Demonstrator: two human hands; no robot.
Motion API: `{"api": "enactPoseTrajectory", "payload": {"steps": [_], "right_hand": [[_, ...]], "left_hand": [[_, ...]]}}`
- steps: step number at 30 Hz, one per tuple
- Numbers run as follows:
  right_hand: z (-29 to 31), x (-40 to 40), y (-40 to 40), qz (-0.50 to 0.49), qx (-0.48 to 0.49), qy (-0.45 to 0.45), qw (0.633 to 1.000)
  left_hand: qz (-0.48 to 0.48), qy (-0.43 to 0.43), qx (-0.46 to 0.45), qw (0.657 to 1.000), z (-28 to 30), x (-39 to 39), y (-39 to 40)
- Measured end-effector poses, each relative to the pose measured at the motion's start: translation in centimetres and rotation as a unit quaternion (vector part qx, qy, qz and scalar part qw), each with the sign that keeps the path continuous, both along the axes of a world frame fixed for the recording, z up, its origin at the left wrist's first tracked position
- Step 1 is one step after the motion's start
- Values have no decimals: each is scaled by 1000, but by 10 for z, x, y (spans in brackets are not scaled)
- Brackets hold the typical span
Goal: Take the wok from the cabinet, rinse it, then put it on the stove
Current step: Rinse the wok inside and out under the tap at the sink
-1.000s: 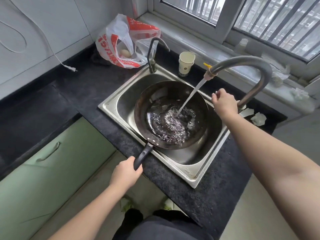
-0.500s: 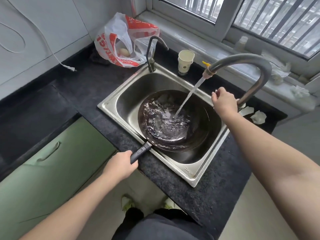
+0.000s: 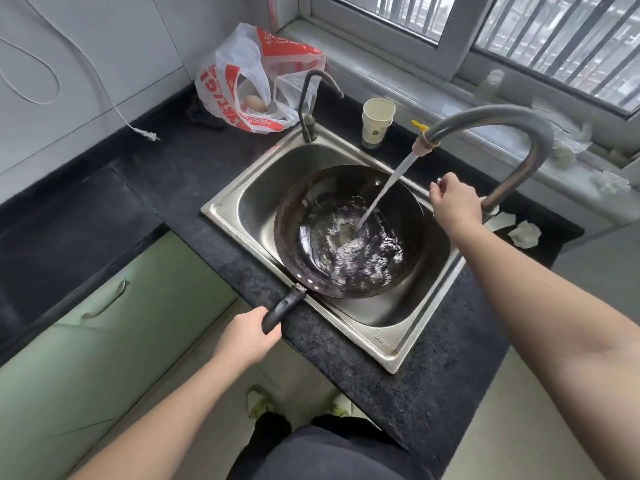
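Head view: sink (image 3: 388,355) stamp unreadable

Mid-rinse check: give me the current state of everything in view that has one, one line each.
wok: in the sink, water pooling inside
large faucet: running into the wok
small faucet: off
left hand: grips the wok handle
right hand: on the faucet lever
paper cup: upright
plastic bag: open, egg inside
cabinet drawer: closed
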State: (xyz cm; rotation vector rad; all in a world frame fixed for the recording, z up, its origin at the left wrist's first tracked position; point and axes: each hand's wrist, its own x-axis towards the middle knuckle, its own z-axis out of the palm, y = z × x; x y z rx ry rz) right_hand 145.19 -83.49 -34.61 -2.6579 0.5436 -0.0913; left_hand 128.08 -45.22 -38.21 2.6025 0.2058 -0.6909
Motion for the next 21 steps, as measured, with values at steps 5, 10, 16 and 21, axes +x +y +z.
{"api": "enactPoseTrajectory", "payload": {"steps": [5,10,16,21], "right_hand": [[0,0,1,0,1,-3,1000],[0,0,1,-2,12,-4,1000],[-1,-1,2,2,3,-2,1000],[0,0,1,5,-1,8,1000]], "left_hand": [[-19,14,-1,1000,5,12,4],[-42,-10,46,998,9,12,-4],[-52,-33,98,993,3,-2,-12],[0,-23,36,999,-1,-7,-12]]}}
